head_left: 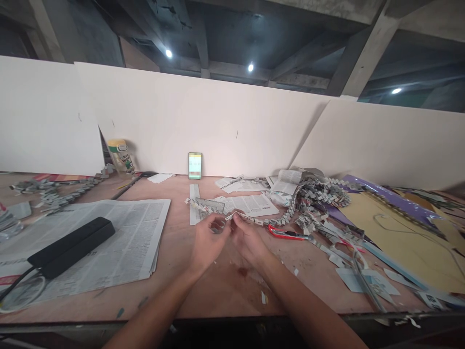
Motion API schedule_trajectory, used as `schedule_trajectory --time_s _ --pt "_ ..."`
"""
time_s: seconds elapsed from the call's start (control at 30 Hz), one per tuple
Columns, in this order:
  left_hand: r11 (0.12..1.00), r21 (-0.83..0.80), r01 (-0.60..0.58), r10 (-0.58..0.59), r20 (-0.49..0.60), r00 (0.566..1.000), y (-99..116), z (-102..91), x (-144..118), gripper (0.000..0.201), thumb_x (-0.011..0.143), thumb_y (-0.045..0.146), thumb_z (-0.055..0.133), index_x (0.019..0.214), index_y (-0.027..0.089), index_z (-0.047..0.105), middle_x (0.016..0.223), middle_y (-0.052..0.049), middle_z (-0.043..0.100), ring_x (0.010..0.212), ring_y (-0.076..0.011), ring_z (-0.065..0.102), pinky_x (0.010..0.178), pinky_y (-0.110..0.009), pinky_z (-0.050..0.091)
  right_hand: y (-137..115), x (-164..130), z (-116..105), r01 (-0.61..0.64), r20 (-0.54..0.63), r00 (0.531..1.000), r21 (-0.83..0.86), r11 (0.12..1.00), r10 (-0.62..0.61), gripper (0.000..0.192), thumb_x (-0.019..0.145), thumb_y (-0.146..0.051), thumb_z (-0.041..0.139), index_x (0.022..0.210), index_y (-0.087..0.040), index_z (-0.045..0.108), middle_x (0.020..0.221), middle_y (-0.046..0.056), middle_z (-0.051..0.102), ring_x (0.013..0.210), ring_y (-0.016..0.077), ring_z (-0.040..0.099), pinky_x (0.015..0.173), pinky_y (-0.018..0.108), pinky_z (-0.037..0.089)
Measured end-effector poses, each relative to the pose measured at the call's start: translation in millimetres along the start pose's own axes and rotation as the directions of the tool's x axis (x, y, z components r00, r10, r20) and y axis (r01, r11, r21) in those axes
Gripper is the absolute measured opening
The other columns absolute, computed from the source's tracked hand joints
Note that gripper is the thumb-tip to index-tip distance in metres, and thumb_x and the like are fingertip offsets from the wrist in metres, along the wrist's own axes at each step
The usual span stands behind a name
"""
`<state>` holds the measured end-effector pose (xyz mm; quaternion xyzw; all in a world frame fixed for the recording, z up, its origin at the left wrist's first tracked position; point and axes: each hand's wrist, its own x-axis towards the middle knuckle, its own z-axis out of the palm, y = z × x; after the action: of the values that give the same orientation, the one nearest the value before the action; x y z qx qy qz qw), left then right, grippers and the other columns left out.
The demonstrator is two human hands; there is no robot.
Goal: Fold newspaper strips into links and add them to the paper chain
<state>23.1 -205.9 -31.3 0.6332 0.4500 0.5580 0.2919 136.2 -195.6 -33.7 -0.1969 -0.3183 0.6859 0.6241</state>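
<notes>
My left hand and my right hand meet over the middle of the table, fingertips pinched together. Between them is a chain of folded newspaper strips, with a small pale folded piece at the fingertips. One end of the chain sticks out beyond my left hand; on the other side it runs right into a tangled heap of the same folded chain. Just right of my right hand lies a red utility knife. Behind my hands are flat newspaper pieces and a pale straight strip.
Stacked newspaper at left bears a black power strip. Another folded chain lies farther back. A lidded bottle and an upright phone stand near the white partition. Yellow sheets and paper scraps cover the right.
</notes>
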Motion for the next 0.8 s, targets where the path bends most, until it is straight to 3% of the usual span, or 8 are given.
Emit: schedule_trajectory --time_s 0.27,0.47,0.53,0.67,0.8 --pt "0.986 0.113 -0.126 0.129 -0.023 0.991 8 0.8 -4 0.009 0.081 0.025 0.056 0.081 0.019 0.062 0.079 -0.002 0.066 0.076 -0.0165 0.061 0.066 -0.027 0.047 -3 -2 3 -0.078 -0.014 0.997 0.161 0.984 0.082 0.012 0.069 -0.018 0.074 0.068 -0.019 0.062 0.069 -0.005 0.060 0.070 0.0085 0.054 0.071 0.020 0.044" --pt "0.941 0.240 -0.238 0.231 0.056 0.971 6 -1.1 -1 0.014 0.088 0.027 0.049 0.092 0.021 0.061 0.087 -0.002 0.065 0.084 -0.0175 0.059 0.073 -0.029 0.045 -6 -1 -3 -0.127 0.005 0.992 0.217 0.968 0.129 0.009 0.073 -0.018 0.072 0.072 -0.020 0.063 0.069 -0.005 0.061 0.071 0.0086 0.056 0.069 0.020 0.046" --pt "0.884 0.351 -0.310 0.290 0.109 0.951 8 -0.7 4 0.016 0.090 0.026 0.046 0.091 0.020 0.061 0.086 -0.003 0.064 0.084 -0.0186 0.057 0.073 -0.030 0.044 -8 1 -6 -0.135 0.001 0.990 0.232 0.963 0.138 0.009 0.073 -0.018 0.071 0.073 -0.020 0.062 0.071 -0.005 0.062 0.070 0.0081 0.056 0.068 0.019 0.046" --pt "0.665 0.605 -0.437 0.366 0.246 0.898 13 -1.3 14 0.024 0.091 0.025 0.040 0.080 0.019 0.059 0.079 -0.005 0.059 0.077 -0.0211 0.052 0.069 -0.033 0.039 -9 3 -9 -0.139 0.004 0.990 0.232 0.963 0.142 0.007 0.075 -0.021 0.069 0.076 -0.020 0.062 0.076 -0.003 0.062 0.074 0.0099 0.056 0.069 0.021 0.046" --pt "0.550 0.651 -0.523 0.418 0.327 0.848 10 -3.3 19 0.027 0.091 0.022 0.037 0.073 0.018 0.057 0.074 -0.005 0.056 0.073 -0.0207 0.049 0.066 -0.033 0.036 -10 4 -9 -0.147 -0.032 0.987 0.207 0.967 0.157 0.011 0.072 -0.022 0.072 0.074 -0.021 0.061 0.073 -0.003 0.061 0.072 0.0112 0.056 0.067 0.022 0.045"
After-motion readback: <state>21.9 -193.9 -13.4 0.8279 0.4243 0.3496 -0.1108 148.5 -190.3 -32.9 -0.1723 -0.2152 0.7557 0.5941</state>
